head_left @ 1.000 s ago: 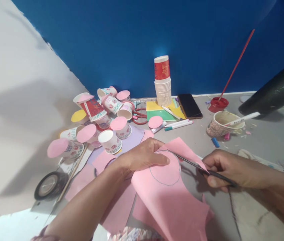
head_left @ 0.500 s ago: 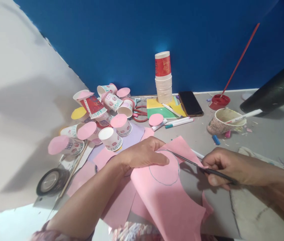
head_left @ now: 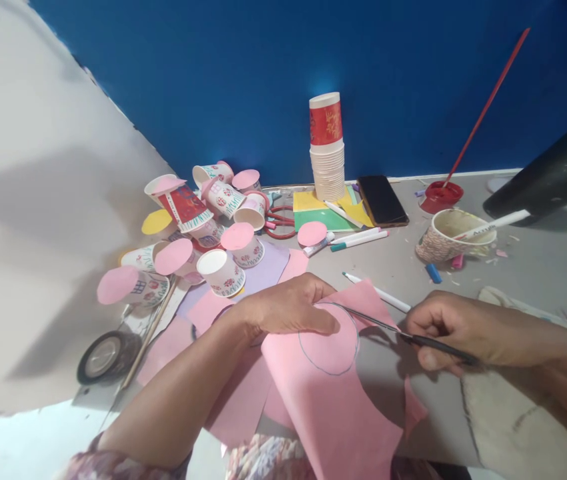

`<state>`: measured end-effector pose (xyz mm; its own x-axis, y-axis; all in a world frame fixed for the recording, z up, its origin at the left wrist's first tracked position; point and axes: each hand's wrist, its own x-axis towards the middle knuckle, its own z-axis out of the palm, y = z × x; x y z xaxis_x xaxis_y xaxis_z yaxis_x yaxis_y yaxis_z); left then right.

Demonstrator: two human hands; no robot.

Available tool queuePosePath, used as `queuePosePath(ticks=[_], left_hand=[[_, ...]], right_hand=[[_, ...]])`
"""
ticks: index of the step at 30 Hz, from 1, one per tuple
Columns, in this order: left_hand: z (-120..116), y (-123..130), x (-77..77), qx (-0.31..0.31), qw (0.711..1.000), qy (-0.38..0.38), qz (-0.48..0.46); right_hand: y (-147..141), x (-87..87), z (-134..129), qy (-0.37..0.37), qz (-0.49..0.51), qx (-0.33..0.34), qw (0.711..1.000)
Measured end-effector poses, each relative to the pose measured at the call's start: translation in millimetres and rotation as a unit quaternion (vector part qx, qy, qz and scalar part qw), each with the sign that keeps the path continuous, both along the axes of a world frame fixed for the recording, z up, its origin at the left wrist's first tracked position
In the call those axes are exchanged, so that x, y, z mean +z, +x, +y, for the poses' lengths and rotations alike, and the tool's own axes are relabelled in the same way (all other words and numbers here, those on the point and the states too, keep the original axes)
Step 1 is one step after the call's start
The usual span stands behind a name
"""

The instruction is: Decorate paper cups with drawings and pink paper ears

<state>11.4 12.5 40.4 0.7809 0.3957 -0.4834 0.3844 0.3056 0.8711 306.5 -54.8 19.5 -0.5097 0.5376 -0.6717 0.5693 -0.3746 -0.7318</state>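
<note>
My left hand (head_left: 296,307) pinches a sheet of pink paper (head_left: 333,407), its thumb lying over a circle drawn on the sheet in dark line. Closed around the black handles of a pair of scissors (head_left: 436,345) is my right hand (head_left: 456,330). The blades reach left into the paper along the upper right edge of the circle, and a flap of the sheet stands up behind them. A small pink scrap (head_left: 414,408) lies on the table below the scissors. Behind the flap rests a white marker with a green tip (head_left: 378,292).
Decorated paper cups (head_left: 221,272), several with pink discs on them, cluster at the left. A tall cup stack (head_left: 327,160) stands by a phone (head_left: 382,200). To the right are a cup holding a marker (head_left: 436,240) and a cloth (head_left: 518,413). A tape roll (head_left: 106,358) lies left.
The camera view has shifted slightly. The scissor blades still sit at the circle's upper right edge, and the raised paper flap has tipped a little, showing more of the white marker behind it.
</note>
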Motion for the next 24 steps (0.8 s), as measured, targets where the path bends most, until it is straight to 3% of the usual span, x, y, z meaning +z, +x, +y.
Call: queuePosePath(ticks=[3, 6, 11, 13, 19, 22, 24], left_hand=[[-0.5, 0.5, -1.1, 0.005, 1.000, -0.013, -0.002], [1.3, 2.1, -3.5, 0.054, 0.997, -0.035, -0.036], [7.2, -6.0, -0.2, 0.117, 0.987, -0.014, -0.111], [5.3, -14.2, 4.3, 0.128, 0.985, -0.041, -0.108], [-13.6, -41.6, 6.1, 0.074, 0.996, -0.001, -0.043], [-15.9, -56.4, 4.9, 0.083, 0.996, 0.027, 0.002], [-17.2, -62.9, 7.6, 0.136, 0.990, 0.028, 0.001]], right_hand=[[-1.9, 2.0, 0.3, 0.004, -0.002, 0.000, 1.000], [0.6, 4.0, 0.9, 0.018, -0.004, -0.020, 1.000], [12.1, 7.7, 6.0, 0.126, 0.045, -0.091, 0.987], [14.0, 8.0, 9.4, 0.154, 0.088, -0.126, 0.976], [13.2, -2.8, 16.8, 0.109, 0.194, -0.218, 0.950], [13.6, -7.5, 18.1, 0.080, 0.248, -0.224, 0.939], [11.1, -7.6, 17.1, 0.068, 0.273, -0.225, 0.933]])
